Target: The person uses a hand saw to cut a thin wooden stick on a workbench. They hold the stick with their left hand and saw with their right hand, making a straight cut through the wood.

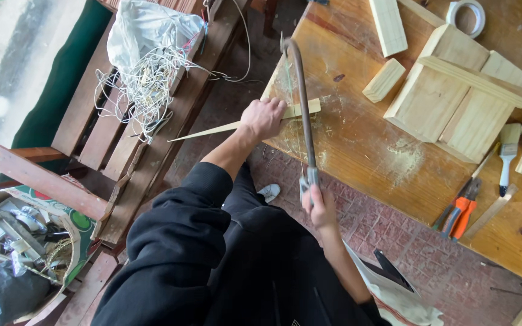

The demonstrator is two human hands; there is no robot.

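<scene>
The saw handle [310, 178] is gripped tight by the right hand [319, 207], at six o'clock. Just past it, the thin wood strip [246, 124] is pressed onto the table edge [285, 145] by the closed left hand [263, 118], so it stays put. At eight o'clock, a green box [61, 220] of junk is seen.

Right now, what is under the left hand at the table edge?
The left hand presses a thin wooden strip onto the wooden table, beside the hacksaw held by the right hand. Sawdust lies around it. The stretch of strip beneath the palm is covered.
</scene>
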